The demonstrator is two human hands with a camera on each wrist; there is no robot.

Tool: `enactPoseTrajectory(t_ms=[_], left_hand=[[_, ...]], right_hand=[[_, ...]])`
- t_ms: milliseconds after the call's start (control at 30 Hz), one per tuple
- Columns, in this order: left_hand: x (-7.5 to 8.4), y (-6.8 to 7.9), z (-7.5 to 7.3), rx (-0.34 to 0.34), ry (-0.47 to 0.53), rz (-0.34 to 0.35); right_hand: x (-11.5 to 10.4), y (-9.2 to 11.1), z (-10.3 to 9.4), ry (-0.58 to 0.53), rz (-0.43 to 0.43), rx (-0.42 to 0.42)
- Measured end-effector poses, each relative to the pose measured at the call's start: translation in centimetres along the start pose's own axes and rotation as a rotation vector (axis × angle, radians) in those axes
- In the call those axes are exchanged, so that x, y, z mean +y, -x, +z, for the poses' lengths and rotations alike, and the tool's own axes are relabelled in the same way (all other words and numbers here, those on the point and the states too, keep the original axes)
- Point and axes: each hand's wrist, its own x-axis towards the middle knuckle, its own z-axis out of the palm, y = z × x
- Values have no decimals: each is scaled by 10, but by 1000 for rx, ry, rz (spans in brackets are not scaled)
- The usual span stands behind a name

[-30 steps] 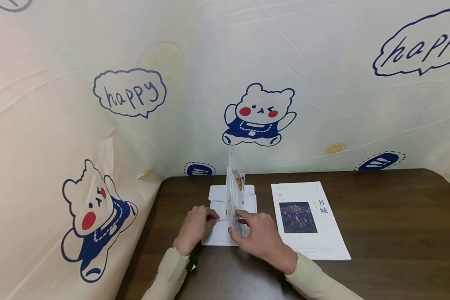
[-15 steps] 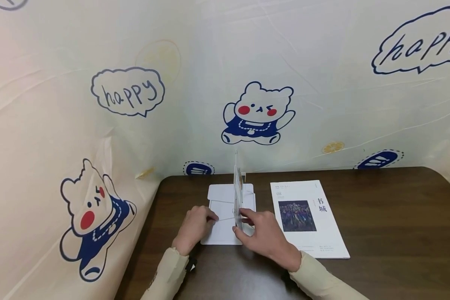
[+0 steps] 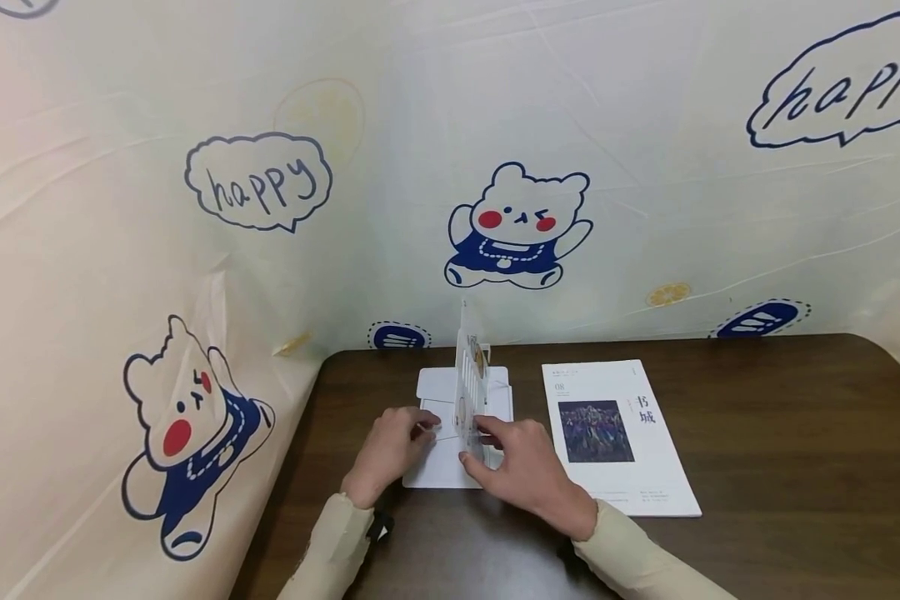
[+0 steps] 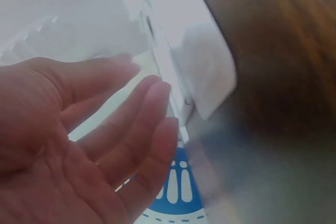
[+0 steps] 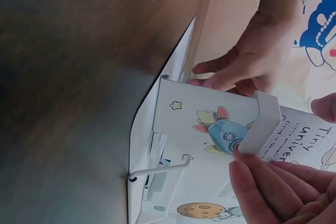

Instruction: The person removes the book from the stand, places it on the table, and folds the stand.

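A white folding book stand [image 3: 467, 392] stands with its printed panel upright over a flat white base plate [image 3: 438, 468]. Cartoon drawings and the words "Tiny universe" cover the face of the panel in the right wrist view, where a white ledge [image 5: 265, 121] and a wire page clip [image 5: 163, 169] stick out. My right hand [image 3: 528, 471] grips the panel's near end, thumb on one side and fingers by the ledge. On the panel's left, my left hand [image 3: 388, 450] has loosely bent fingers [image 4: 157, 103] low over the base plate, with nothing visible between them.
A white magazine [image 3: 660, 475] with a dark picture lies flat just right of the stand. Beneath everything is a dark wooden table [image 3: 795, 450]. A printed curtain [image 3: 390, 125] hangs behind the table and along its left side.
The panel swung rightward to nearly edge-on, then back a little to the left, the right hand moving with it. The left fingertips have shifted slightly away from me over the base.
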Motion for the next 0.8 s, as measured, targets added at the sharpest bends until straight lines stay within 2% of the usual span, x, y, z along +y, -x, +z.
enactPoseTrajectory(t_ms=[167, 400, 567, 800], left_hand=[[6, 1, -8, 89, 103, 72], [21, 7, -21, 193, 382, 115], [30, 13, -33, 227, 560, 117], [32, 18, -44, 246, 662, 116]], right_hand=[[-1, -2, 2, 36, -7, -6], [-6, -5, 5, 68, 4, -7], [-13, -9, 6, 125, 17, -15], [-19, -13, 11, 178, 67, -50]])
